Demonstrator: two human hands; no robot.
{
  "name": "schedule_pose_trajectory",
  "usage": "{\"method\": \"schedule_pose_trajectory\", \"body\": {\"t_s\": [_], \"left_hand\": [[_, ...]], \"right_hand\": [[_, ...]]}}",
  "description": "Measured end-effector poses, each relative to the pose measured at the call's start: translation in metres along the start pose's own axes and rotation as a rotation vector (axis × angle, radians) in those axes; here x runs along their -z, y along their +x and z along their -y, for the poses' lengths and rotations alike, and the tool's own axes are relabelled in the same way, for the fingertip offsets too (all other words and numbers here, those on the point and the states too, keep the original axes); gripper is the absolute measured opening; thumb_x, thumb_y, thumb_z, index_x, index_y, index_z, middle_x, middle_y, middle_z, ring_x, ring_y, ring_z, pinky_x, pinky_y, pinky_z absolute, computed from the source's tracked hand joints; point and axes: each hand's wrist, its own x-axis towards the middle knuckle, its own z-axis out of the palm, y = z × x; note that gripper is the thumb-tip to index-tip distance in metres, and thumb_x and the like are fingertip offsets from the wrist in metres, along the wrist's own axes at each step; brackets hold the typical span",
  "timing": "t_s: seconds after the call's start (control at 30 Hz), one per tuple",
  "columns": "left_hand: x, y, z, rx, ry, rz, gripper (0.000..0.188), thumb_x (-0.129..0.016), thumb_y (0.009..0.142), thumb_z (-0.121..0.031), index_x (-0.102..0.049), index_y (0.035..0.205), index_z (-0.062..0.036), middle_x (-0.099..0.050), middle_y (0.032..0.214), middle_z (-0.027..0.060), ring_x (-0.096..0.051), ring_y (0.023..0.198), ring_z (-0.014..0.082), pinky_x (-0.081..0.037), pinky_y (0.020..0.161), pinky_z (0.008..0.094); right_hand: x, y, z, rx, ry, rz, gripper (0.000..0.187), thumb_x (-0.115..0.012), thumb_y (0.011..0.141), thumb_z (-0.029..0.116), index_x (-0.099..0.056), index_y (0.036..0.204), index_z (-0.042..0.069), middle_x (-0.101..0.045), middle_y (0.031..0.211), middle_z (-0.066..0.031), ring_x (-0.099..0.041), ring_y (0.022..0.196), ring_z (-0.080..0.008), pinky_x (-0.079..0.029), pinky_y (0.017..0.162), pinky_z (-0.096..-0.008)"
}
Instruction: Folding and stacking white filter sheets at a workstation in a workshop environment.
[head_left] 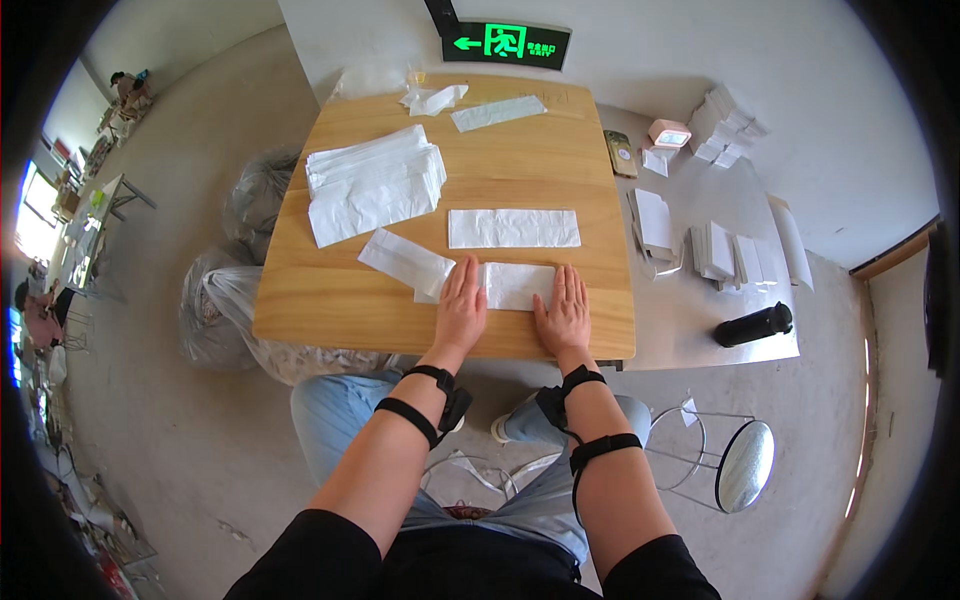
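Observation:
On the wooden table [520,170], a white strip of paper or thin film [513,286] lies near the front edge. My left hand [461,304] rests flat at its left end, fingers stretched out. At its right end my right hand [564,308] presses flat too, fingers together and pointing away from me. Another white strip [405,262] lies aslant, its right part running under or beside my left hand; which one I cannot tell. Just beyond, a separate white folded strip [514,228] lies straight. Farther left sits a thick pile of white sheets [375,182].
At the far edge lie a crumpled white piece [433,98] and a pale strip [499,113]. A metal side table [690,330] on the right bears white stacks [714,250], a phone [620,155] and a black bottle [753,325]. Filled plastic bags [225,305] stand left; a stool [745,465] stands right.

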Motion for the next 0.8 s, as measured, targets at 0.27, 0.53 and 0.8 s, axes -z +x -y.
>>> {"method": "schedule_pose_trajectory", "body": {"t_s": [0.27, 0.53, 0.8], "left_hand": [[0.018, -0.019, 0.057, 0.364, 0.185, -0.385, 0.050, -0.053, 0.091, -0.020, -0.041, 0.135, 0.0012, -0.039, 0.141, 0.0205, -0.037, 0.129, 0.0358, -0.030, 0.107, 0.0452], [0.071, 0.024, 0.121, 0.885, 0.319, -0.407, 0.057, -0.062, 0.086, -0.038, -0.050, 0.128, -0.0015, -0.046, 0.136, 0.0172, -0.036, 0.131, 0.0329, -0.030, 0.107, 0.0458], [0.077, 0.029, 0.137, 0.879, 0.359, -0.273, 0.024, -0.073, 0.076, -0.029, -0.065, 0.089, -0.0110, -0.058, 0.109, 0.0037, -0.046, 0.115, 0.0255, -0.037, 0.094, 0.0439]], "right_hand": [[0.000, -0.002, -0.006, 0.008, 0.013, -0.075, 0.062, -0.049, 0.091, 0.034, -0.035, 0.137, -0.004, -0.036, 0.144, -0.0207, -0.031, 0.136, -0.0334, -0.023, 0.113, -0.0419], [0.000, -0.003, -0.008, 0.006, 0.097, -0.114, 0.059, -0.052, 0.090, 0.031, -0.040, 0.133, -0.006, -0.040, 0.141, -0.0214, -0.034, 0.134, -0.0343, -0.025, 0.112, -0.0423], [0.002, -0.005, -0.005, -0.021, 0.076, -0.097, 0.057, -0.053, 0.089, 0.031, -0.041, 0.132, -0.005, -0.043, 0.138, -0.0216, -0.037, 0.132, -0.0348, -0.027, 0.111, -0.0426]]}}
